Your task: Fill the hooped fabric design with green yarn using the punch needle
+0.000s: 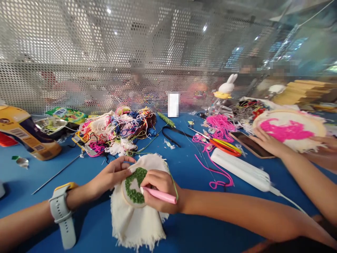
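Observation:
A small round embroidery hoop stretches white fringed cloth in front of me. Dark green looped stitching fills much of its circle around a bare pale patch. At the hoop's upper left, my left hand grips the rim, its thumb on top and some fingers hidden beneath. My right hand is closed around a pink punch needle, held low and slanted with its white end toward the pale patch; the needle's tip cannot be made out. Green yarn runs past my right hand.
A tangled yarn pile lies ahead, with a long metal rod and glue bottle leftward. Rightward are pink yarn, scissors, a white power strip and a phone. Another person's hand touches a larger hoop.

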Demonstrator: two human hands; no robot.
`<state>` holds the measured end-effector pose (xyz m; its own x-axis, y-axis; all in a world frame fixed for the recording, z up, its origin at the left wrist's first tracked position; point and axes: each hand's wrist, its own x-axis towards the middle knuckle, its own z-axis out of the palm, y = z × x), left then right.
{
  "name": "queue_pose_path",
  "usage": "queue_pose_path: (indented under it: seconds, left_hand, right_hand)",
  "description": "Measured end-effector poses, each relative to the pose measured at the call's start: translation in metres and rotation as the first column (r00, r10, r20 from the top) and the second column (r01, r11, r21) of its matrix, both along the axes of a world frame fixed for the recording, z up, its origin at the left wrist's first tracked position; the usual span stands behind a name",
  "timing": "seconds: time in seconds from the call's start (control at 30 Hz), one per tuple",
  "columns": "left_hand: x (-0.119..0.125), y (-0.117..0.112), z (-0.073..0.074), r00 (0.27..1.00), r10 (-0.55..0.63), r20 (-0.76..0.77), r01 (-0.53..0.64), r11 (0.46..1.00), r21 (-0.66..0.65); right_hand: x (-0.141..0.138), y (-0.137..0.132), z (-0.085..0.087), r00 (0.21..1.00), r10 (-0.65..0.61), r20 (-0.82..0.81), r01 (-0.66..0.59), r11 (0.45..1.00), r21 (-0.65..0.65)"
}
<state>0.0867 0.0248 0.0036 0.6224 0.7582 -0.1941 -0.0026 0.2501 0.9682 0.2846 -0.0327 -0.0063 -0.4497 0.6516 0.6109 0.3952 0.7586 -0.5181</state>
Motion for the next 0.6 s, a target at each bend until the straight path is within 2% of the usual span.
queue_pose_path:
  seconds: [0.13,0.33,0.4,0.5,0.6]
  left_hand:
    - [0.006,0.011,-0.003,0.997,0.073,-0.033,-0.071,0.997,0.04]
    - [0.002,0.009,-0.013,0.993,-0.085,-0.077,0.094,0.987,0.128]
    - [0.0,0.007,-0.014,0.991,-0.097,-0.094,0.112,0.98,0.163]
    - [-0.001,0.006,-0.013,0.993,-0.012,-0.115,0.044,0.96,0.278]
    - [0.0,0.005,-0.012,0.989,0.1,-0.111,-0.046,0.909,0.414]
  right_hand:
    - [-0.004,0.009,-0.004,0.995,-0.07,-0.069,0.069,0.997,-0.02]
    - [-0.004,0.004,-0.009,0.999,-0.041,-0.031,0.042,0.999,0.028]
    - [-0.002,0.003,-0.008,1.0,-0.025,-0.003,0.025,1.0,0.014]
    - [0.001,0.005,-0.007,0.999,-0.008,0.034,0.009,0.999,-0.04]
    - [0.004,0.009,-0.008,0.999,-0.045,0.018,0.047,0.993,-0.11]
